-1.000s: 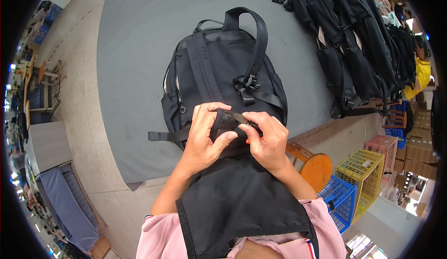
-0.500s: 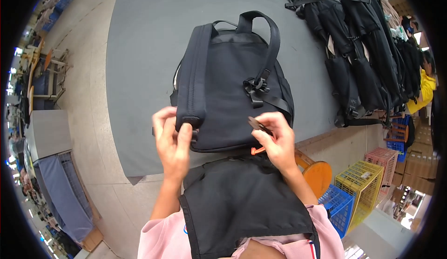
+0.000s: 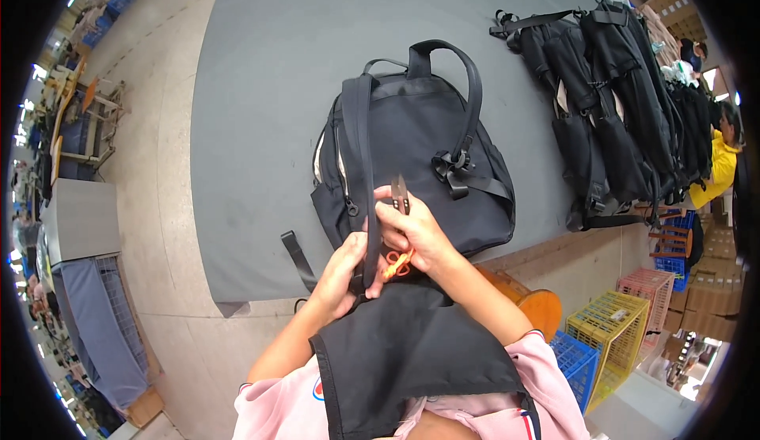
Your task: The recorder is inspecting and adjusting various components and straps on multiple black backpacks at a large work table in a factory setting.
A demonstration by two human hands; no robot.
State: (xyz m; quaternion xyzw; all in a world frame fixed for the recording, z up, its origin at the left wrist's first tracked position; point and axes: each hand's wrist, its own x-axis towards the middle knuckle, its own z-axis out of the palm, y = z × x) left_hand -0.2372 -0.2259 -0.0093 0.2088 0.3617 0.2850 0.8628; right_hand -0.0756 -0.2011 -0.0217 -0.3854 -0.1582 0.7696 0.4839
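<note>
Right hand [image 3: 412, 230]: clamped on small dark snips [image 3: 399, 193], blades directed at 12 o'clock, over the lower part of the backpack. An orange loop [image 3: 398, 263] shows on the 6 o'clock side of these fingers; its attachment cannot be determined. Left hand [image 3: 340, 272]: clamped on the lower portion of the left shoulder strap [image 3: 361, 143]; fingertips partly hidden.

Black backpack [image 3: 419, 139]: lying on the grey surface [image 3: 261, 123], at 12 o'clock from both hands, its top end directed away from the wearer. The left shoulder strap runs down from the top to the left hand. The right shoulder strap [image 3: 473, 84] arches over to a black buckle [image 3: 454, 163] on the bag's 3 o'clock side. A webbing end [image 3: 296, 254] lies on the surface at 8 o'clock from the bag.

Surroundings, from the backpack: piled black bags [image 3: 625, 115] between 2 and 3 o'clock; wooden stool [image 3: 542, 307] at 5 o'clock; yellow crate [image 3: 606, 325] at 4 o'clock.
</note>
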